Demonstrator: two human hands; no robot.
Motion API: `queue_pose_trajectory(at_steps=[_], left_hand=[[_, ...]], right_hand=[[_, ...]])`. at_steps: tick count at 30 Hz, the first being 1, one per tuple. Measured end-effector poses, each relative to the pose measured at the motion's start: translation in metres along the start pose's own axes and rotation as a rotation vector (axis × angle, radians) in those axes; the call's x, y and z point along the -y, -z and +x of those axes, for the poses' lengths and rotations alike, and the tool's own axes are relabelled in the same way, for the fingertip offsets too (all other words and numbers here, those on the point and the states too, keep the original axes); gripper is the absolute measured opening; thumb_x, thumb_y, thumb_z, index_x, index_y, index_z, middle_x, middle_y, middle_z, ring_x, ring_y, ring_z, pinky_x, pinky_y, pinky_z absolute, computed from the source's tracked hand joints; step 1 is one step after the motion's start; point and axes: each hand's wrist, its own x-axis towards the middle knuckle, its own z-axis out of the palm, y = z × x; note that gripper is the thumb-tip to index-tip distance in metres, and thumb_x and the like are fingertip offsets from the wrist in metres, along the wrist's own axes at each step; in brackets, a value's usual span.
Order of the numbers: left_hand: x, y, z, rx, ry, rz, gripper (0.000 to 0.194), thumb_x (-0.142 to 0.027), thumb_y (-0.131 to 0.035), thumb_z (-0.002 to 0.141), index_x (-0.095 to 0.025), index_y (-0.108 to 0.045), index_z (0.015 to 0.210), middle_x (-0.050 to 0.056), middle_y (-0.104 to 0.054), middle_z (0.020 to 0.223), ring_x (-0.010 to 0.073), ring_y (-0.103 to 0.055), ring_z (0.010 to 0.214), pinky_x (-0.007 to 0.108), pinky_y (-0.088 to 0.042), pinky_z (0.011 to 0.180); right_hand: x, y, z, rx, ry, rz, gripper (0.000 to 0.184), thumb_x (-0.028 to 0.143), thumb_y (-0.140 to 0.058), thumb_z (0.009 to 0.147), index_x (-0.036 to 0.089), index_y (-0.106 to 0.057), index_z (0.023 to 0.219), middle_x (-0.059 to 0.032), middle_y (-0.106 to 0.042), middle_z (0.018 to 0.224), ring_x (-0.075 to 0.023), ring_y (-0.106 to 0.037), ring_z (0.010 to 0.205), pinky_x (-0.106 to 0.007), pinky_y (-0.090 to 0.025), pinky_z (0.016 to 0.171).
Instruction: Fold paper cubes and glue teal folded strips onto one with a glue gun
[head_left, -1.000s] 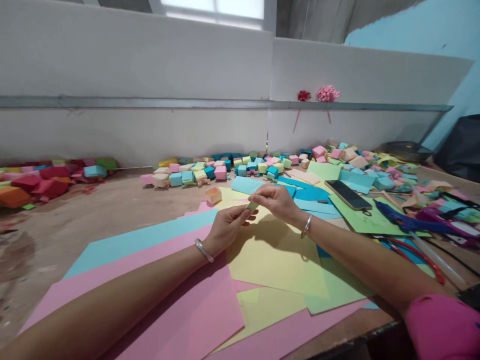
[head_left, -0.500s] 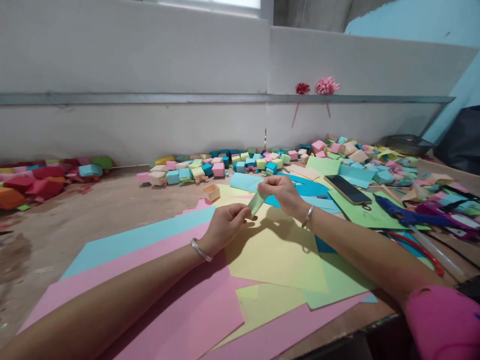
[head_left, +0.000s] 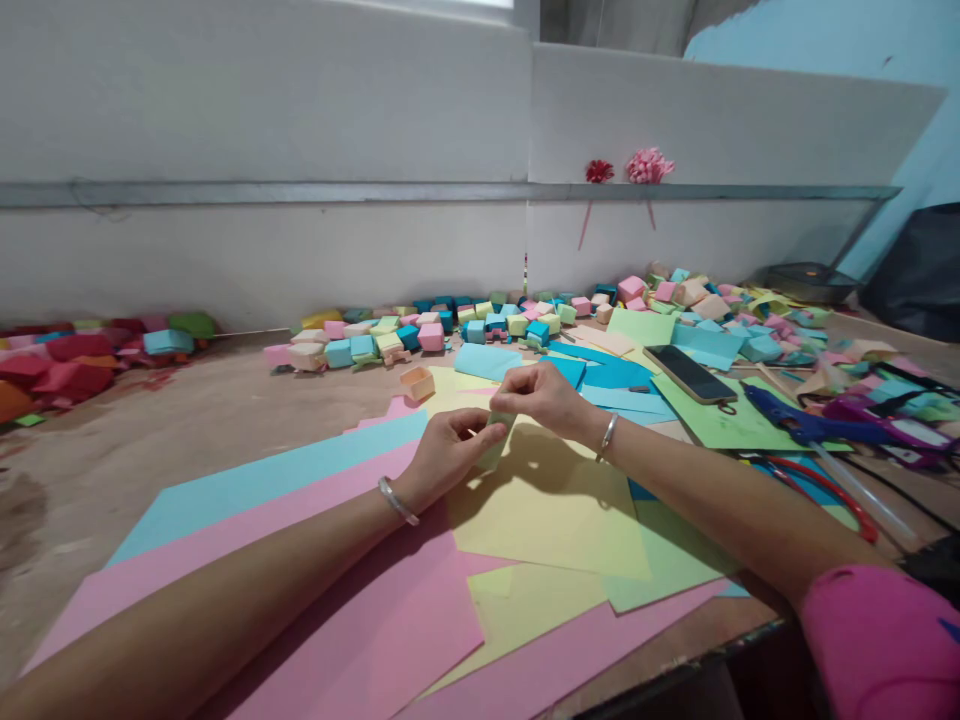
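A small strip of light green paper (head_left: 495, 450) is pinched between my two hands, partly covered by the fingers. My left hand (head_left: 450, 450) grips its lower side, thumb pressed on the paper. From above, my right hand (head_left: 544, 398) pinches the upper end with thumb and fingertips. Both hands hover over a yellow paper sheet (head_left: 555, 520). Just beyond my left hand stands a small open peach paper box (head_left: 417, 383). Pink sheets (head_left: 390, 620) and a light blue sheet (head_left: 277, 480) lie under and beside my left forearm.
Rows of small coloured paper boxes (head_left: 431, 337) line the wall, with red and orange ones (head_left: 82, 360) at far left. To the right lie a phone (head_left: 691, 375), a blue glue gun (head_left: 795, 415) and red-handled scissors (head_left: 832, 485). Paper scraps pile up at back right.
My right hand has moved down and left, closer to my left hand. The green strip now shows less, bent or turned between the fingers. The view has shifted slightly.
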Motion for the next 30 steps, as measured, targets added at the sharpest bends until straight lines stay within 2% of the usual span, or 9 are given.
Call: queue_pose_trajectory(at_steps=[2,4,7,10,15,20,22,25,30], left_hand=[[0.002,-0.001,0.0,-0.067,0.015,-0.038,0.039,-0.051,-0.07,0.076,-0.014,-0.068,0.064,0.0,-0.059,0.056,0.0114,-0.048,0.054,0.023,-0.037,0.049],[0.003,-0.002,0.001,-0.156,0.004,-0.091,0.037,-0.049,-0.071,0.075,-0.014,-0.071,0.066,0.0,-0.06,0.057,0.011,-0.047,0.053,0.023,-0.036,0.049],[0.004,-0.001,0.003,-0.257,-0.023,-0.131,0.033,-0.047,-0.073,0.074,-0.015,-0.073,0.067,0.0,-0.059,0.057,0.0106,-0.046,0.054,0.023,-0.036,0.049],[0.003,0.0,0.005,-0.25,-0.017,-0.101,0.032,-0.046,-0.074,0.074,-0.014,-0.074,0.069,0.0,-0.062,0.059,0.0104,-0.047,0.054,0.023,-0.037,0.049],[0.0,0.003,0.007,-0.298,-0.1,-0.128,0.031,-0.041,-0.076,0.072,-0.016,-0.075,0.09,0.005,-0.072,0.082,0.0148,-0.059,0.07,0.025,-0.047,0.062],[-0.002,0.003,0.005,-0.339,-0.106,-0.157,0.024,-0.039,-0.073,0.076,-0.015,-0.072,0.075,0.002,-0.066,0.071,0.0119,-0.054,0.061,0.024,-0.044,0.056],[-0.002,0.002,0.004,-0.305,-0.078,-0.19,0.024,-0.039,-0.073,0.076,-0.016,-0.07,0.076,0.001,-0.063,0.066,0.0109,-0.051,0.057,0.023,-0.042,0.053],[-0.004,0.002,0.004,-0.237,-0.066,-0.192,0.024,-0.039,-0.073,0.074,-0.016,-0.068,0.073,0.001,-0.063,0.067,0.0118,-0.052,0.061,0.023,-0.042,0.055],[-0.008,0.003,0.006,-0.271,-0.072,-0.181,0.024,-0.038,-0.071,0.074,-0.015,-0.063,0.068,-0.001,-0.058,0.064,0.0108,-0.049,0.06,0.023,-0.04,0.057]], right_hand=[[0.0,-0.004,-0.002,0.013,-0.003,0.072,0.023,0.037,-0.077,0.065,0.015,-0.07,0.07,-0.0009,-0.064,0.067,-0.0109,-0.053,0.062,-0.025,-0.042,0.059],[-0.002,-0.008,-0.003,-0.012,0.0,0.153,0.03,0.038,-0.081,0.063,0.017,-0.072,0.081,-0.0013,-0.066,0.075,-0.0118,-0.055,0.067,-0.027,-0.046,0.063],[-0.007,-0.01,-0.005,-0.046,0.025,0.157,0.031,0.043,-0.08,0.064,0.017,-0.068,0.076,-0.0001,-0.062,0.072,-0.0117,-0.053,0.066,-0.027,-0.045,0.063],[-0.011,-0.011,-0.006,-0.092,0.064,0.07,0.033,0.047,-0.075,0.069,0.016,-0.065,0.068,-0.0001,-0.059,0.068,-0.012,-0.051,0.065,-0.026,-0.041,0.061],[-0.008,-0.014,-0.009,-0.101,0.158,-0.146,0.029,0.04,-0.072,0.075,0.016,-0.061,0.062,0.0003,-0.056,0.064,-0.0116,-0.048,0.063,-0.026,-0.038,0.06],[-0.001,-0.022,-0.012,-0.088,0.142,-0.193,0.031,0.043,-0.067,0.079,0.017,-0.062,0.064,0.0,-0.058,0.066,-0.0109,-0.047,0.062,-0.024,-0.037,0.056],[0.001,-0.022,-0.013,-0.069,0.13,-0.221,0.031,0.042,-0.067,0.079,0.017,-0.062,0.062,0.0001,-0.058,0.064,-0.0105,-0.047,0.061,-0.024,-0.035,0.055],[0.002,-0.022,-0.014,-0.035,0.116,-0.268,0.032,0.037,-0.069,0.075,0.016,-0.057,0.055,0.0015,-0.052,0.058,-0.0091,-0.043,0.057,-0.024,-0.032,0.052],[0.001,-0.024,-0.016,0.036,0.06,-0.258,0.04,0.034,-0.061,0.08,0.018,-0.042,0.049,0.0051,-0.036,0.051,-0.0071,-0.032,0.052,-0.024,-0.025,0.049]])
